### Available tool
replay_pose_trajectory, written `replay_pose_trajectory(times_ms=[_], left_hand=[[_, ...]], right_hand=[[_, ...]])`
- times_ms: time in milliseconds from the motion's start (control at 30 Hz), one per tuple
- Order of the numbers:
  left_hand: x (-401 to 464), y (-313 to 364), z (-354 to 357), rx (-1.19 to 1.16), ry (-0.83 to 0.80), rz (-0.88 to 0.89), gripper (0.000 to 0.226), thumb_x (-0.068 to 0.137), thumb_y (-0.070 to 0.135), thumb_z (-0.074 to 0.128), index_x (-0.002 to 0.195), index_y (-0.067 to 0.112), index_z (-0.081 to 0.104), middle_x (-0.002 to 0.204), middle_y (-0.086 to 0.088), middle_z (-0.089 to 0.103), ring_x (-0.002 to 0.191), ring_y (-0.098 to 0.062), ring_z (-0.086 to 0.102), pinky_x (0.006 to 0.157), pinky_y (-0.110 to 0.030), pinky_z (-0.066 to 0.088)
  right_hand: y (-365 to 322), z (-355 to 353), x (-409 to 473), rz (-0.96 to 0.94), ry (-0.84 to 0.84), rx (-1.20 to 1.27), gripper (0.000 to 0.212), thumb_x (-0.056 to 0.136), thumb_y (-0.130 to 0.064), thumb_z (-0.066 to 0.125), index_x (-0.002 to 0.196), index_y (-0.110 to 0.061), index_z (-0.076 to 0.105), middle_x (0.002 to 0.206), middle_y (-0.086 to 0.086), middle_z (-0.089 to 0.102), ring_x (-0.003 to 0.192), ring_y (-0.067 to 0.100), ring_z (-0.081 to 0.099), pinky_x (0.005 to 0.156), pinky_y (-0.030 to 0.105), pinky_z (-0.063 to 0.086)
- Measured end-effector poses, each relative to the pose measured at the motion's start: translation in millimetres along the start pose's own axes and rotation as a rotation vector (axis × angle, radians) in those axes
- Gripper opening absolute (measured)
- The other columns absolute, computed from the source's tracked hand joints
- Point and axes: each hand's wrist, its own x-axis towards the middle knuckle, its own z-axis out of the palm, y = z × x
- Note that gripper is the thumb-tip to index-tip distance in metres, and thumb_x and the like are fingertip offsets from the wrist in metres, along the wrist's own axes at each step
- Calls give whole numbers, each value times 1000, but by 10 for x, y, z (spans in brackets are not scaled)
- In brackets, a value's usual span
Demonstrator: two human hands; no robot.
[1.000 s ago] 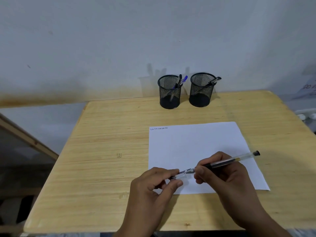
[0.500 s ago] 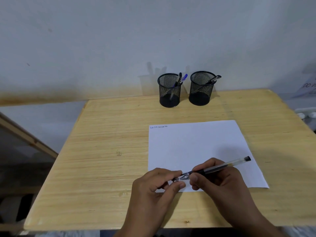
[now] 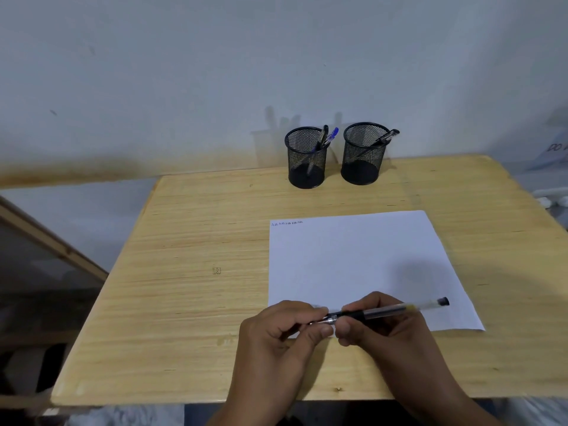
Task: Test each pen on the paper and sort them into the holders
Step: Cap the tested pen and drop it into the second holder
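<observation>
A: Head view: pen (image 3: 390,310) tip hidden betw. fingers; scribbles on paper (image 3: 353,259) too small to read.
B: Grips?
A: Left hand (image 3: 276,336) pinches tip end, right hand (image 3: 384,330) pinches barrel, near paper edge. Pen's lower, flatter vs 1 s ago. Holders (image 3: 307,158) far.

A light wooden bench (image 3: 190,302) with a visible grain stood against a pale grey-white wall (image 3: 184,72), and a small dark mark (image 3: 216,270) sat on its surface toward the left. A brownish stain (image 3: 67,172) ran along the foot of the wall on the left, and below it a slanted wooden frame (image 3: 52,241) edged a dark area at the far left. At the right edge, a white sheet with dark lettering (image 3: 556,150), cut off by the picture's border, leaned near the wall, with some white objects (image 3: 553,199) too blurred to identify just below it.
</observation>
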Motion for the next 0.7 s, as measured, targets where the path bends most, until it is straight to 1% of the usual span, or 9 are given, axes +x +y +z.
replay_pose_trajectory(times_ms=[100,167,233,333,367,467,533,633,700], left_hand=[[61,140,75,-31,11,6,14,69,30,83,83,34,81,83,9,76,81,-13,71,70,-20,53],[104,155,140,-52,28,-34,16,69,28,87,83,33,81,77,7,73,73,-9,68,67,-15,49],[131,142,177,-57,40,-69,17,69,29,87,85,33,80,75,6,72,70,-7,65,66,-13,47],[149,152,202,-52,15,-95,18,73,24,85,88,33,80,73,10,70,69,-5,64,67,-13,47],[164,160,214,-42,4,-102,17,75,22,84,88,32,80,73,11,70,69,-5,64,67,-13,47],[263,180,265,-15,-46,-112,15,82,20,80,93,30,79,81,14,73,78,-6,68,74,-14,50],[421,215,321,6,-57,-114,15,85,22,76,99,29,76,89,17,74,87,-4,69,79,-11,49],[806,214,440,83,-76,-123,20,87,29,73,107,32,73,97,20,72,95,2,64,82,-7,46],[1127,169,555,182,-103,-115,26,86,31,72,113,34,69,105,21,68,97,4,60,81,-10,44]], right_hand=[[-107,-44,-7,-23,26,18,10,70,-4,78,79,-3,72,65,16,70,61,19,65,61,22,54],[-108,-22,47,-12,74,32,12,77,0,76,79,-12,73,68,16,70,64,21,65,68,29,55],[-112,-12,85,-6,126,52,14,81,1,74,79,-13,70,70,18,72,66,23,67,74,35,53],[-132,37,110,-2,196,61,17,81,-2,74,75,-17,69,76,18,76,67,25,70,77,40,56],[-139,37,126,-9,223,58,15,80,-3,75,77,-16,69,78,18,77,69,26,70,79,41,57],[-203,-3,226,-31,302,-9,13,81,-5,76,88,-11,68,79,11,78,71,25,72,77,39,57],[-330,-112,345,-98,333,-117,13,83,-5,75,91,-14,70,78,8,78,69,20,73,74,38,58],[-611,-371,593,-161,335,-268,12,86,-5,71,90,-17,72,73,8,74,65,21,68,76,48,59],[-793,-571,777,-166,340,-356,10,87,-9,71,87,-19,74,73,7,70,63,19,64,80,52,58]])
